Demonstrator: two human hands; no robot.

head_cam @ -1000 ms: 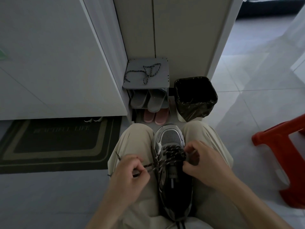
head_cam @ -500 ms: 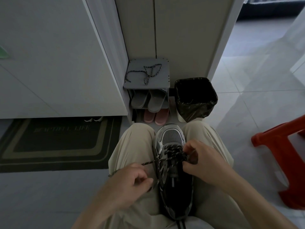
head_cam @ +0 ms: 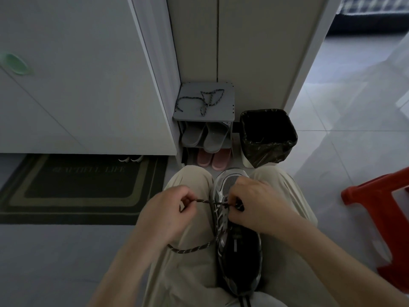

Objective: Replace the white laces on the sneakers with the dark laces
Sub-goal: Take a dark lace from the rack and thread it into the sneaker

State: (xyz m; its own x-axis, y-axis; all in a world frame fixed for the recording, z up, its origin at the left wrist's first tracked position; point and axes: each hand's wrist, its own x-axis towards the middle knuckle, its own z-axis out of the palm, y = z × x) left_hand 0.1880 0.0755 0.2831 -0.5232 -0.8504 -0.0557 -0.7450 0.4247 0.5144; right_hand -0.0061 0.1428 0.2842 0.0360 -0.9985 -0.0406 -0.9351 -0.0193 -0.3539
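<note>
A grey and black sneaker [head_cam: 240, 251] lies between my knees, toe pointing away from me. A dark speckled lace [head_cam: 192, 248] runs through its eyelets; one loose end loops over my left thigh. My left hand [head_cam: 170, 212] pinches a stretch of this lace left of the shoe. My right hand [head_cam: 257, 204] pinches the lace over the eyelets near the toe, hiding that part of the shoe. A second dark lace [head_cam: 203, 99] lies loose on top of the small grey shoe rack [head_cam: 228, 114] ahead.
The rack holds grey slippers [head_cam: 204, 136] and pink slippers [head_cam: 213, 157]. A bin with a black bag [head_cam: 267, 138] stands right of it. A red plastic stool [head_cam: 380, 207] is at my right, a dark doormat [head_cam: 77, 187] at my left, white cabinet doors behind.
My left hand rose and moved toward the shoe, drawing the lace taut sideways. My right hand shifted forward over the toe-end eyelets.
</note>
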